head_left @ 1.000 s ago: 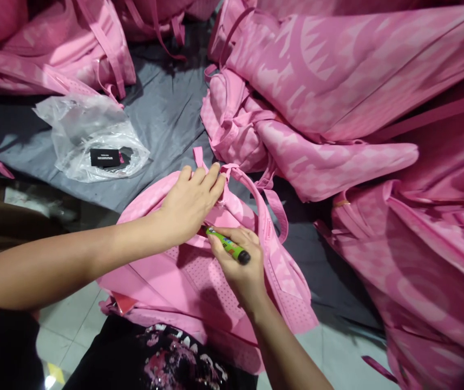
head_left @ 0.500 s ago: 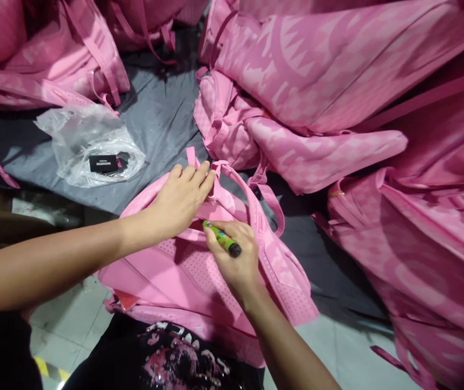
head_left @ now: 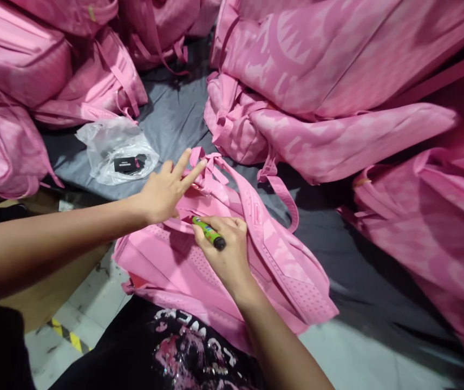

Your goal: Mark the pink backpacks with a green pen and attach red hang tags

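A pink backpack lies back-side up on my lap, its straps and top handle pointing away from me. My left hand rests at the top of the backpack with its fingers stretched out and spread, touching the handle area. My right hand is closed round a green marker-like tool with a black end, its other end hidden under the left hand's edge, against the backpack's upper back panel.
Heaps of pink patterned backpacks fill the right and far side, and more are stacked at the left. A clear plastic bag with black tags lies on a grey sheet. Tiled floor shows below.
My left hand has gone from pressing the backpack's top with fingers together to fingers lifted and spread. The view has shifted, showing more of the left heap. The right hand keeps the green tool.
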Tool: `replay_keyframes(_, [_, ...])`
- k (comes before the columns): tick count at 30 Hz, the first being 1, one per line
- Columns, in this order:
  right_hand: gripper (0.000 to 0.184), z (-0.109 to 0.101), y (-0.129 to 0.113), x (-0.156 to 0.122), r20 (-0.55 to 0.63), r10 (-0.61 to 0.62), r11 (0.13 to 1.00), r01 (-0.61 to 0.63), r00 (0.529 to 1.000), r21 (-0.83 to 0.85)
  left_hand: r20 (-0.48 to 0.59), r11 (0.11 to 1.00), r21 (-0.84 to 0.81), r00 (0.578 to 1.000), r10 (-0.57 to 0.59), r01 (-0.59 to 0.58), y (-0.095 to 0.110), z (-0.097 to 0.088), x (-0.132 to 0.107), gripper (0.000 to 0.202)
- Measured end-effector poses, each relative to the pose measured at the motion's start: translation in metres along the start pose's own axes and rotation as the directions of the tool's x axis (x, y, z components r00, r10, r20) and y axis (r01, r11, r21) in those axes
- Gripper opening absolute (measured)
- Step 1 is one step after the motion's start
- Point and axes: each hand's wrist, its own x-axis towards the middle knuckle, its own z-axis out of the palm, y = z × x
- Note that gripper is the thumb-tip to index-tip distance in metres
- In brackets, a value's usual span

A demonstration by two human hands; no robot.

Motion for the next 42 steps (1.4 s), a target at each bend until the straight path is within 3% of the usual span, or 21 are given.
replay_keyframes(3, [0.009,0.004,0.003,-0.002,0.028,-0.018,1.0,0.017,0.999,0.021,0.008,0.999,0.029,0.999,-0.038,0.038,0.004,0.01,0.002,0.13])
replay_keyframes(10, [0.012,0.003,0.013,-0.001,0.0,-0.047,0.998,0.047,0.999,0.05,-0.091,0.992,-0.047,0.989,0.113,-0.118,-0.01,0.021,0.0,0.103])
replay_keyframes(13, [0.012,0.001,0.014,0.001,0.025,-0.063,0.996,0.061,0.998,0.064,-0.092,0.993,-0.113,0.995,-0.034,0.023,-0.008,0.021,-0.006,0.101])
replay_keyframes(15, [0.012,-0.002,0.015,0.001,0.05,-0.07,0.996,0.067,0.996,0.059,-0.033,0.968,-0.181,0.983,-0.183,0.174,-0.007,0.018,-0.009,0.101])
replay_keyframes(17, [0.014,-0.005,0.017,0.002,0.065,-0.072,0.997,0.069,0.995,0.046,0.055,0.942,-0.234,0.97,-0.235,0.241,-0.007,0.013,-0.01,0.102])
replay_keyframes(21, [0.02,-0.007,0.015,0.008,0.095,-0.053,0.998,0.05,0.994,0.029,0.144,0.95,-0.246,0.977,-0.16,0.192,-0.01,0.005,-0.005,0.101])
replay_keyframes(24, [0.026,-0.002,0.008,0.017,0.165,-0.029,0.998,0.019,0.986,0.058,0.157,0.955,-0.242,0.978,-0.134,0.169,-0.013,0.005,-0.001,0.101])
replay_keyframes(27, [0.021,0.008,0.001,0.023,0.228,-0.025,0.994,-0.001,0.973,0.114,0.131,0.955,-0.242,0.981,-0.142,0.171,-0.015,0.009,-0.001,0.1])
replay_keyframes(34, [0.024,0.008,0.012,0.019,0.105,-0.118,0.992,0.122,0.987,-0.036,0.207,0.952,-0.282,0.977,-0.058,0.117,-0.027,0.008,0.007,0.102])
replay_keyframes(42, [0.023,0.015,0.005,0.027,0.158,-0.086,0.989,0.065,0.984,0.135,0.23,0.955,-0.262,0.97,-0.076,0.137,-0.026,0.008,0.011,0.101])
